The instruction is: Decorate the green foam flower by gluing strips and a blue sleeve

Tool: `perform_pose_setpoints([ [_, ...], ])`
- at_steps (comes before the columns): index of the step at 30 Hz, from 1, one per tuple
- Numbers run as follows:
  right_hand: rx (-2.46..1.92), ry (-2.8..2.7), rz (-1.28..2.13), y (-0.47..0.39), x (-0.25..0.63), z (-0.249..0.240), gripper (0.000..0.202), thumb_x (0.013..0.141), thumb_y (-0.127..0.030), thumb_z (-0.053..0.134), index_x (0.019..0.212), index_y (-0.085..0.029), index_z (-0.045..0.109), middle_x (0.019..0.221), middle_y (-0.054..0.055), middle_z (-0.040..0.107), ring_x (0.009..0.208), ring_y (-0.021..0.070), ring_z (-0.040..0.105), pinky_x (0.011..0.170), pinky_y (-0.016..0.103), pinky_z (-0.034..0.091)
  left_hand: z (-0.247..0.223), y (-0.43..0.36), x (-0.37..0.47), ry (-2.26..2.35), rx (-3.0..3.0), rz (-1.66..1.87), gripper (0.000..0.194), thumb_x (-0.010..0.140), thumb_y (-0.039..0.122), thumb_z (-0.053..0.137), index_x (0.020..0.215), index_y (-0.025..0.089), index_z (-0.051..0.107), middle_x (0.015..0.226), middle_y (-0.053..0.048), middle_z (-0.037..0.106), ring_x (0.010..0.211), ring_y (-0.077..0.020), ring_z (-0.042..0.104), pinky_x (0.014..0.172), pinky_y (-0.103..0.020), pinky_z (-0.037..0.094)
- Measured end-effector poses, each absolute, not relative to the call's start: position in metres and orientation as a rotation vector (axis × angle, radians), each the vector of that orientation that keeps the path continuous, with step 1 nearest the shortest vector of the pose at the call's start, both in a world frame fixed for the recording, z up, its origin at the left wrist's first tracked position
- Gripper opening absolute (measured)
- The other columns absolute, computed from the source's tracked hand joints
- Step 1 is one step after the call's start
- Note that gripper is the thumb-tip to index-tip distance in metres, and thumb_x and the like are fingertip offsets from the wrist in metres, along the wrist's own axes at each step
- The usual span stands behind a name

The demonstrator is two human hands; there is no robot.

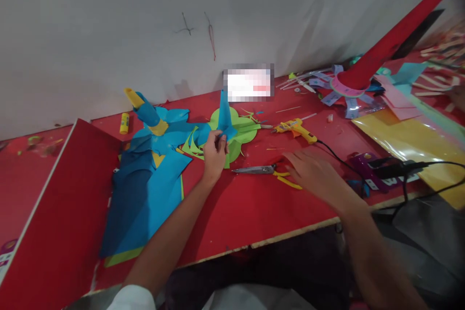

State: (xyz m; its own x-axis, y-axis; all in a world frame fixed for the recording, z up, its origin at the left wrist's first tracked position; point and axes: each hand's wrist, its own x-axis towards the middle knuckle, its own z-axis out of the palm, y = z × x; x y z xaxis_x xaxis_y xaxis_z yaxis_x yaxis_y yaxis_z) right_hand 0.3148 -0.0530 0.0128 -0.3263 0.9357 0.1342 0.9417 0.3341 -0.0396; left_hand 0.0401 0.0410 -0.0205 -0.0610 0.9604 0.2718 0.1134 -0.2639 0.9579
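My left hand point(217, 147) pinches the lower end of a blue paper cone point(224, 116), which stands upright over green petal-shaped paper point(249, 131). To the right, my right hand point(308, 169) reaches over the table with its fingers spread, its fingertips at the handles of the scissors point(256, 170). These scissors have yellow and red handles and lie with the blades pointing left. Beyond my right hand lies a yellow glue gun point(296, 128) with a black cord.
Blue paper sheets point(134, 203) and a glue stick point(124, 123) are on the left, beside a red divider point(61, 203). On the right are a tall red cone point(392, 38), a purple box point(370, 172), cables and yellow sheets point(410, 140). A wall point(109, 24) rises behind.
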Motion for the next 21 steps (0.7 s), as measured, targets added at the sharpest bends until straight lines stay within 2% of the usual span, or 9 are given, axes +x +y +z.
perform_pose_setpoints([
  [3,-1.715,-2.477,-0.07,-0.072,0.323,0.005,0.065,0.084,-0.007,0.05,0.148,-0.017,0.047,0.131,0.015,0.068,0.109,0.0289,0.067,0.086,0.04,0.051,-0.02,0.041,0.04,1.217,1.454,1.448,0.033,0.099,0.056,0.058,0.099,0.023,0.053,0.066,0.006,0.052,0.054,-0.0094,0.05,0.049,-0.023,0.041],
  [5,-1.729,-2.493,-0.102,-0.073,0.323,0.0,0.068,0.081,-0.003,0.048,0.148,-0.015,0.045,0.127,0.016,0.068,0.111,0.0299,0.067,0.088,0.04,0.052,-0.02,0.041,0.04,1.221,1.465,1.44,0.034,0.099,0.057,0.058,0.098,0.024,0.052,0.069,0.004,0.056,0.055,-0.0103,0.053,0.052,-0.024,0.043],
  [8,-1.738,-2.496,-0.142,-0.065,0.321,-0.005,0.059,0.079,0.0,0.045,0.135,-0.012,0.053,0.114,0.016,0.069,0.106,0.0313,0.066,0.086,0.041,0.052,-0.021,0.042,0.038,1.199,1.563,1.333,0.034,0.101,0.057,0.055,0.097,0.023,0.054,0.075,0.001,0.064,0.066,-0.014,0.063,0.066,-0.028,0.051],
  [10,-1.736,-2.483,-0.164,-0.06,0.321,-0.007,0.049,0.079,0.0,0.046,0.125,-0.014,0.056,0.11,0.016,0.068,0.102,0.0313,0.065,0.086,0.041,0.052,-0.021,0.043,0.037,1.215,1.679,1.242,0.031,0.102,0.053,0.054,0.097,0.023,0.056,0.08,-0.001,0.068,0.075,-0.0167,0.067,0.075,-0.031,0.052],
  [15,-1.732,-2.412,-0.19,-0.057,0.324,-0.009,0.036,0.078,-0.001,0.051,0.11,-0.016,0.059,0.104,0.013,0.066,0.099,0.0303,0.063,0.09,0.041,0.049,-0.023,0.047,0.036,1.364,1.832,1.211,0.019,0.103,0.04,0.054,0.098,0.022,0.059,0.089,-0.004,0.07,0.083,-0.0191,0.066,0.077,-0.031,0.048],
  [19,-1.692,-2.286,-0.223,-0.052,0.324,-0.012,0.024,0.083,-0.007,0.054,0.103,-0.019,0.063,0.105,0.014,0.065,0.097,0.0294,0.063,0.089,0.04,0.048,-0.027,0.05,0.035,1.344,1.803,1.277,0.013,0.103,0.033,0.052,0.105,0.022,0.06,0.122,-0.01,0.072,0.109,-0.0229,0.068,0.093,-0.036,0.05],
  [21,-1.645,-2.179,-0.146,-0.045,0.319,-0.015,0.015,0.088,-0.012,0.054,0.097,-0.02,0.062,0.103,0.013,0.066,0.095,0.0272,0.063,0.083,0.036,0.048,-0.029,0.053,0.033,1.335,1.808,1.31,0.013,0.103,0.031,0.053,0.106,0.021,0.06,0.129,-0.012,0.07,0.117,-0.024,0.066,0.097,-0.037,0.049],
])
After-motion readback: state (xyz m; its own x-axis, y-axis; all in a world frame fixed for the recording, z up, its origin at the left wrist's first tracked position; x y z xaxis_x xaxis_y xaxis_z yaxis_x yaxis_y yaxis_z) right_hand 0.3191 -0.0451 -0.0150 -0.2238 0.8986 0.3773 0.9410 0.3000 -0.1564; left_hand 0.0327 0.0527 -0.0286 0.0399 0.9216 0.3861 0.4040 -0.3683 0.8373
